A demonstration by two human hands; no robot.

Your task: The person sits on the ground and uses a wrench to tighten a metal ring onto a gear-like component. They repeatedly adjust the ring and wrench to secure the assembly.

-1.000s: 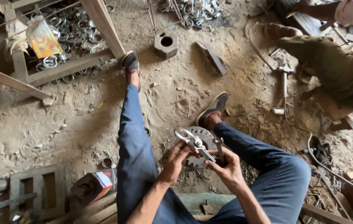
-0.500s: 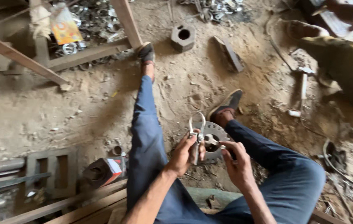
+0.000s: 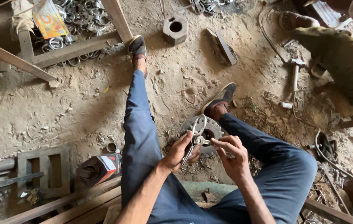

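Now gripping a metal clamp (image 3: 196, 137) in the left hand (image 3: 180, 151), fingers curled shut around it, just above a round metal disc (image 3: 209, 133) lying on the dirt floor (image 3: 81, 112) between the legs; right hand (image 3: 232, 155) pinching the clamp's bolt, fingers nearly closed.

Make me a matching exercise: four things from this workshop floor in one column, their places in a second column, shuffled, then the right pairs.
Things:
1. metal clamp piece
2. hammer
3. hexagonal metal block
4. pile of metal rings

Places:
A. inside the wooden frame, upper left
B. on the dirt at the right, beside the other person's leg
C. in the grip of the left hand, with the right hand at it
D. on the dirt at the top, beyond the outstretched foot

Pairs: 1-C, 2-B, 3-D, 4-A
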